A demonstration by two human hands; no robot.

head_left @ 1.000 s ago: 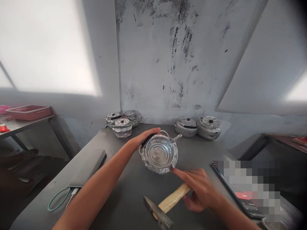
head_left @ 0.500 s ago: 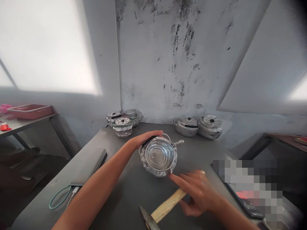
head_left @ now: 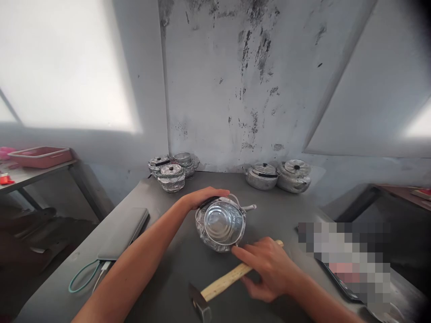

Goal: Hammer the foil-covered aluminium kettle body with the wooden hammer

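Observation:
A small silvery kettle (head_left: 220,222) tilts over the table, its lidless mouth facing me and its spout pointing right. My left hand (head_left: 205,197) is closed around its far left side, by the black-gripped wire handle; some of those fingers are hidden behind it. In my right hand (head_left: 266,269) is a hammer (head_left: 229,281), held by its pale wooden shaft with the dark metal head low and to the left. The right index finger stretches out to the kettle's near lower edge and seems to touch it.
Several lidded silvery pots (head_left: 171,177) stand at the table's back left, and two kettles (head_left: 294,175) at the back right. A grey power bank (head_left: 124,235) with a teal strap lies left. A phone (head_left: 340,280), partly blurred out, lies right. A pink basket (head_left: 42,157) sits on a side table.
The kettle has shifted slightly left and down and turned a little. My right hand has moved slightly left with it, and the hammer has swung, its head now further left.

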